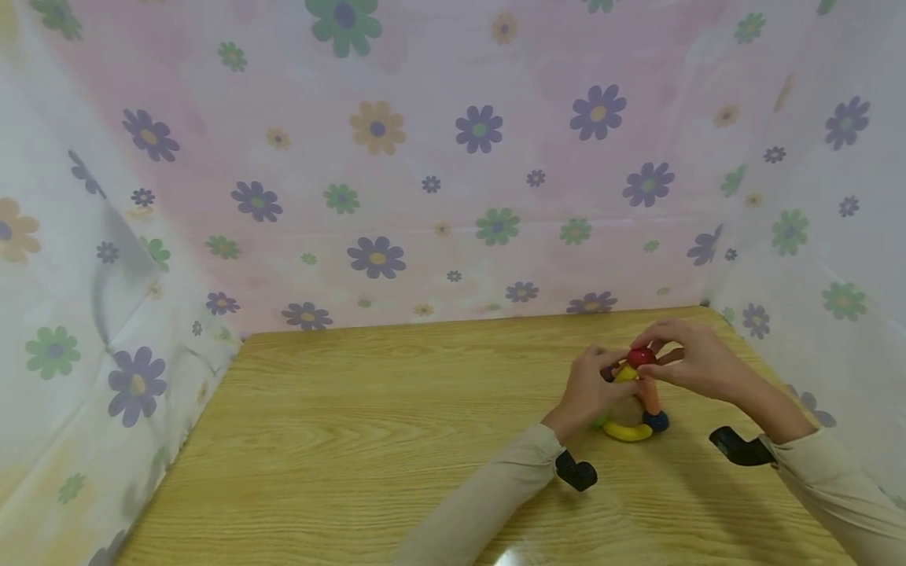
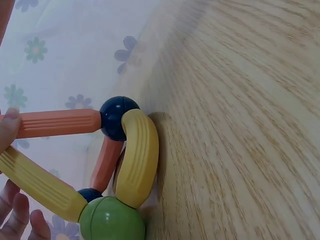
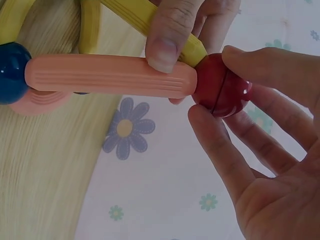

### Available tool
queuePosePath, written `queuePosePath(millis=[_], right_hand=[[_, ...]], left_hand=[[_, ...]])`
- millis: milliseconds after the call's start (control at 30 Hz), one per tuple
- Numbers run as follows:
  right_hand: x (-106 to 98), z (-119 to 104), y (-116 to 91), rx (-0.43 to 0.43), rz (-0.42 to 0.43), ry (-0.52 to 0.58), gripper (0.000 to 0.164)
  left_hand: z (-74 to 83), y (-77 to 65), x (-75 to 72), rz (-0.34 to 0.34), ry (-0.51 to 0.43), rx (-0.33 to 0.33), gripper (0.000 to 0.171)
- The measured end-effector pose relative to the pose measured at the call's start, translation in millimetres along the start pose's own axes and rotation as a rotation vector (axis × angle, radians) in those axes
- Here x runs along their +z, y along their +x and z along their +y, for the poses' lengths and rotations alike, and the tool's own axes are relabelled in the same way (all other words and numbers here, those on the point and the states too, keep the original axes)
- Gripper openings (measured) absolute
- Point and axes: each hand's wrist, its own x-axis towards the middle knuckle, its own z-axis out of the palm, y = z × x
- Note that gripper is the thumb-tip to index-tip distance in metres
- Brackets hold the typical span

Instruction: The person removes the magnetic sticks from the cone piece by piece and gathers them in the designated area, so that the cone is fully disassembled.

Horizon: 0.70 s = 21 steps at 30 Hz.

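Wooden table point(image 1: 354, 424), bent-fingered hands point(image 1: 586, 387) point(image 1: 697, 363) at red ball point(image 1: 641, 357)

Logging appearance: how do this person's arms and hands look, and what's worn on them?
The left hand and right hand are ungloved. The left sleeve and right sleeve are long, plain beige. A black, curved piece juts out at each wrist.

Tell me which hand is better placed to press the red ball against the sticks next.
Probably the right hand: it grips the red ball, while the left hand holds the orange stick touching it.
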Motion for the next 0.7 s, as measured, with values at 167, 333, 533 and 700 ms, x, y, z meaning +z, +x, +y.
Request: queuePosePath(millis=[167,333,533,700], right_hand=[[3,-4,4,-0.014,-0.036,-0.016,0.027],[3,-8,10,0.014,-0.105,-0.044,0.027],[4,-11,18,0.016,-0.175,-0.086,0.027],[7,-12,22,-0.014,-0.183,-0.107,0.026]], left_hand=[[-1.0,-2.4,-7.3,0.004,0.016,0.039,0.044],[-0.1,-1.6,-16.2,-0.038,-0.004,0.058,0.036],[-1.5,-2.7,-21.3,-0.064,-0.041,0.058,0.030],[-2.5,-3.4,-23.5,-0.071,-0.022,0.057,0.034]])
